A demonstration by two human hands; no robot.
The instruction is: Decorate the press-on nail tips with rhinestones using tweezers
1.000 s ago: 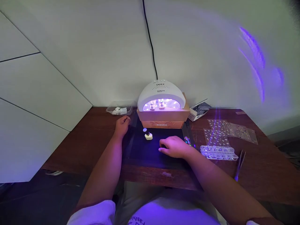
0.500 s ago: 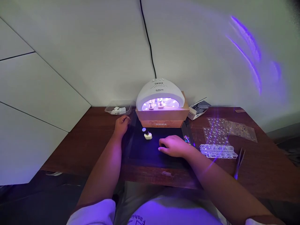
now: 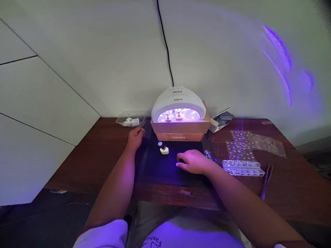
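Observation:
My left hand (image 3: 135, 138) rests at the left edge of the black mat (image 3: 152, 165), its fingers curled into a loose fist with nothing seen in it. On the mat my right hand (image 3: 191, 162) lies with bent fingers, the thumb apart from them and nothing between. A nail polish bottle (image 3: 164, 150) with a dark, tilted-looking cap stands between the hands, touched by neither. Behind it, a lit white nail lamp (image 3: 178, 100) sits on a cardboard box (image 3: 179, 137). Inside the purple glow are small stands (image 3: 178, 114), their details washed out.
A clear tub (image 3: 131, 119) of white pieces is at back left. To the right are an open box (image 3: 221, 120) of grey strips, sticker sheets (image 3: 241, 144), a rhinestone case (image 3: 243, 168), tweezers (image 3: 267, 182) and loose glitter (image 3: 207, 154). A black cable (image 3: 167, 48) runs up the wall.
The view has shifted slightly, so the lamp and the items on the right appear a little further right. Both hands keep their places and poses; nothing was picked up or released.

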